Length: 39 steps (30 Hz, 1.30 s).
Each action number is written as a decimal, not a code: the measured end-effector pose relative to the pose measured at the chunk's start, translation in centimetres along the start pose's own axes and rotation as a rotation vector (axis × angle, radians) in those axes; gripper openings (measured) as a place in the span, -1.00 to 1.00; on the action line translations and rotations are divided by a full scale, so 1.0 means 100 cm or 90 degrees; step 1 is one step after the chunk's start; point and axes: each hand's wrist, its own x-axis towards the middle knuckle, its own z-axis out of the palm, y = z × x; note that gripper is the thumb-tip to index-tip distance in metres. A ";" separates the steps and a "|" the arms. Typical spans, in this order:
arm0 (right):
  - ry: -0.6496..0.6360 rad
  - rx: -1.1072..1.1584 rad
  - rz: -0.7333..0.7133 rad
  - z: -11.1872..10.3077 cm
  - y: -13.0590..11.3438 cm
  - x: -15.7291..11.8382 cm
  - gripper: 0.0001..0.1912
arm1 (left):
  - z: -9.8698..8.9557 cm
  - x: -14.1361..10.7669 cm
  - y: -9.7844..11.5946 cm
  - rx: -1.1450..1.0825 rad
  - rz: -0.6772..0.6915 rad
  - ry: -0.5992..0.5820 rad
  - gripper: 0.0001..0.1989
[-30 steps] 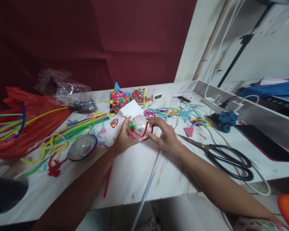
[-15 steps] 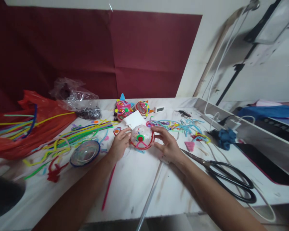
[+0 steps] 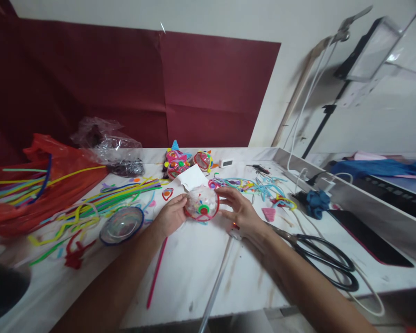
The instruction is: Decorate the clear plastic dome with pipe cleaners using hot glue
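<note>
Between my two hands is a clear plastic bowl-like dome edged with red pipe cleaner, with a green-and-red disc on its near side. My left hand grips its left edge, thumb on top. On the opposite side, my right hand has its fingers curled at the red rim, palm partly hidden. A white paper piece lies just behind the dome. Left of my left hand sits a second clear dome with a blue rim. A pink pipe cleaner lies below my left hand.
Large black-handled scissors lie beside my right forearm. Several pipe cleaners and a red plastic bag spread across the left. Decorated figures stand at the back. A silvery rod crosses the front edge; cables run along the right.
The dome has turned in my hands: its green-and-red disc now sits lower, and the red rim shows differently. The camera view has tilted and shifted slightly.
</note>
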 end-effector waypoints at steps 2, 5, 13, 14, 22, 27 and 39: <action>0.010 -0.013 0.006 -0.005 -0.007 0.002 -0.39 | -0.001 0.001 0.000 -0.004 0.005 0.011 -0.76; 0.059 -0.058 0.016 -0.020 -0.020 0.006 -0.51 | -0.004 0.004 0.000 -0.007 0.007 0.047 -0.80; 0.165 -0.187 0.079 -0.077 -0.052 -0.003 -0.53 | -0.013 0.013 0.007 -0.124 -0.007 0.209 -0.82; 0.168 -0.210 0.096 -0.084 -0.054 -0.006 -0.53 | -0.011 0.013 0.009 -0.150 -0.017 0.225 -0.79; 0.207 -0.305 0.155 -0.126 -0.058 -0.016 -0.49 | 0.011 0.011 0.028 -0.226 0.046 0.291 -0.63; 0.184 -0.337 0.195 -0.137 -0.051 -0.021 -0.54 | 0.010 0.012 0.039 -0.259 0.091 0.313 -0.57; 0.029 -0.600 0.212 -0.162 -0.022 -0.048 -0.82 | -0.005 0.012 0.016 -0.256 0.014 0.258 -0.74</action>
